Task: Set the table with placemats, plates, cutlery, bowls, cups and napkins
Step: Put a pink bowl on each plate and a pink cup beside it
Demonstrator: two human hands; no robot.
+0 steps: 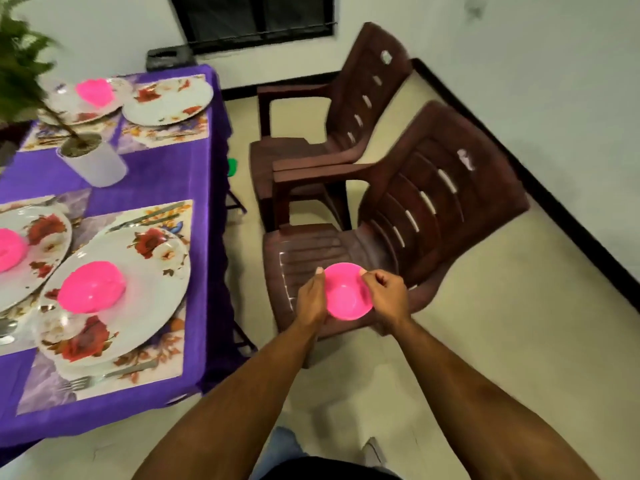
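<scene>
Here, both hands are holding a pink bowl point(348, 292) above the near brown chair point(398, 244): the left hand point(311, 299) is cupping its left rim with fingers underneath, the right hand point(384, 292) is pinching its right rim. The bowl is sitting upright, mouth up, round with no long axis. The one bare plate point(168, 102) is lying far up and leftward on the purple table point(194, 181), nearer the left hand, flat, beyond plates already carrying bowls.
</scene>
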